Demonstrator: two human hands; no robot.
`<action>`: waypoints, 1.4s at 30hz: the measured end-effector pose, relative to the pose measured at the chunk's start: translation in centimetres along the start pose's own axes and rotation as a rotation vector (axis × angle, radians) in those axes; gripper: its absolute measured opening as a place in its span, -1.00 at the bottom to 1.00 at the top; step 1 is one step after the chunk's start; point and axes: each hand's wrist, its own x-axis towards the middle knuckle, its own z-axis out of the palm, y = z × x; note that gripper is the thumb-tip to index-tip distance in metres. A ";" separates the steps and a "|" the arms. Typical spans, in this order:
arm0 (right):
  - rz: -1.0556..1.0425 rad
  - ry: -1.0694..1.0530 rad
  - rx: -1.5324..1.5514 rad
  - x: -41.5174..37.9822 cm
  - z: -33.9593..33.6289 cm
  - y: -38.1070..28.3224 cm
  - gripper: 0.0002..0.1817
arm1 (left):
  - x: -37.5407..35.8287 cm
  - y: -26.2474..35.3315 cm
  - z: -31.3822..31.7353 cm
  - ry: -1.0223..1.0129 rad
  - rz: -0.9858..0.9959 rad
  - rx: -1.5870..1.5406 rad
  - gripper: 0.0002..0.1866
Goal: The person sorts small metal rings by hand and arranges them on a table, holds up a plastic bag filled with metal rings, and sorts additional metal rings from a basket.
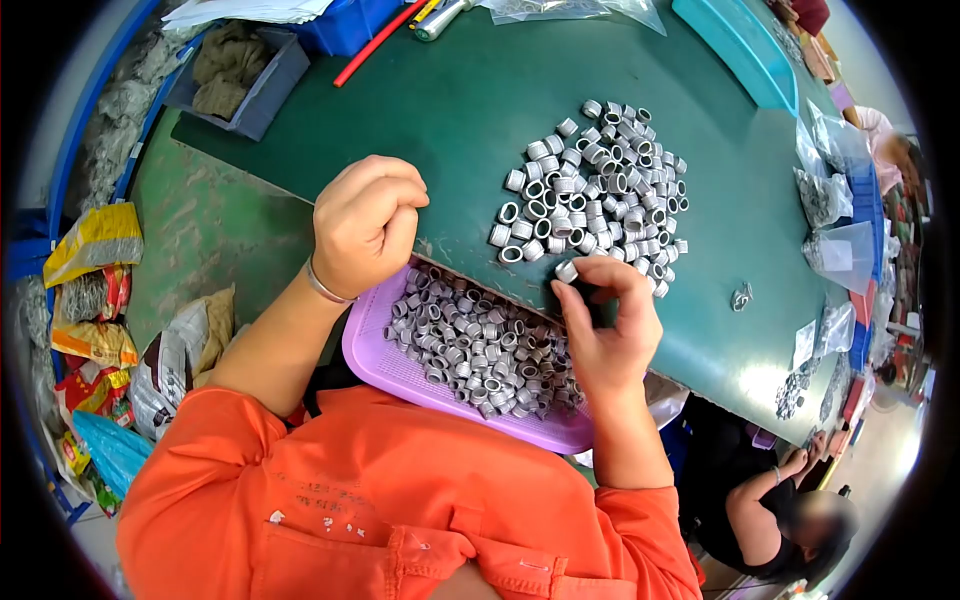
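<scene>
Between the thumb and forefinger of my right hand (615, 320) is one small grey ribbed metal ring (566, 271), just above the table edge. A loose pile of similar metal rings (600, 185) lies on the green table (420, 110) beyond it. My left hand (368, 222) is closed near the table's edge, left of the pile; whatever its curled fingers hold, if anything, is hidden. Below the edge, in front of my body, a purple plastic basket (375, 352) contains many more of these rings.
A grey bin with cloth (262, 92) stands at the table's far left. A red rod (375, 45) lies near a turquoise tray (735, 50) at the back. Bagged parts (835, 255) line the right side. A seated person (760, 520) works at lower right.
</scene>
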 end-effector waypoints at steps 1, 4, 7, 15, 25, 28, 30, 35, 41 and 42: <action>0.001 -0.002 -0.001 -0.3 0.0 0.1 -0.67 | 0.0 0.0 0.0 0.001 0.009 0.003 -0.83; 0.096 0.059 0.311 -0.7 0.0 0.3 -0.60 | 0.1 0.1 0.0 -0.005 0.004 0.007 -0.83; 0.093 0.081 0.340 -0.7 0.0 0.2 -0.60 | 0.0 0.0 0.0 0.002 -0.001 0.007 -0.83; 0.138 0.037 0.562 -1.3 -1.1 -1.6 -0.76 | 0.0 4.4 -1.0 -0.112 -0.845 -1.027 -0.84; -0.249 -0.042 -0.236 3.7 0.7 -0.9 -0.73 | -3.0 6.9 1.8 -0.803 -1.470 -1.497 -0.78; -0.275 -0.030 -0.258 3.7 0.8 -0.4 -0.74 | -3.6 6.3 1.9 -0.706 -1.519 -1.422 -0.83; -0.277 -0.015 -0.242 3.6 0.7 -0.3 -0.73 | -4.3 5.9 2.0 -0.682 -1.532 -1.447 -0.84; -0.259 0.023 -0.173 2.9 0.6 -0.5 -0.74 | -4.5 5.9 2.3 -0.624 -1.435 -1.501 -0.88; 0.251 -0.019 0.663 0.4 -0.3 -1.7 -0.58 | -3.9 6.7 1.8 -0.603 -1.285 -1.578 -0.83; 0.279 -0.067 0.704 -0.1 -0.6 -1.6 -0.53 | -3.7 6.8 1.8 -0.577 -1.252 -1.587 -0.82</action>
